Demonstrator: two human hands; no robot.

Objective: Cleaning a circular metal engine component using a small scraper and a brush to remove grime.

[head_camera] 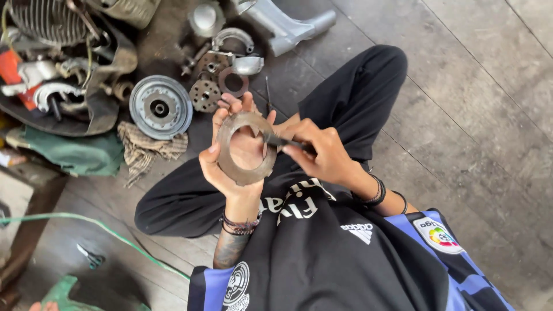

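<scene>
A: What takes up the most room?

B: The plank floor (472,115). To the person's right it runs bare to the frame edge. At the top left edge sits the finned engine block (49,20) on a dark tray (109,103) crowded with metal parts.

A: And smaller than that?

B: A green cloth (75,152) lies below the tray, and a silver cast bracket (285,23) lies near the top edge. Then comes the round clutch drum (161,107), flat on the floor, its lower rim touching a checked rag (144,151). A thin green hose (115,233) curves across the lower left.

A: What about the hands?

B: The left hand (230,158) grasps a flat ring-shaped disc (245,147), fingers curled round its outer edge, held upright above the crossed legs. The right hand (319,151) is clenched on a slim dark tool (276,140), whose tip meets the disc's inner edge on the right side.

A: Anything smaller nearby?

B: Just beyond the fingertips lie a toothed hub (205,95) and a rusty ring (233,82), close together on the floor. A small pair of scissors (91,257) lies near the hose.
</scene>
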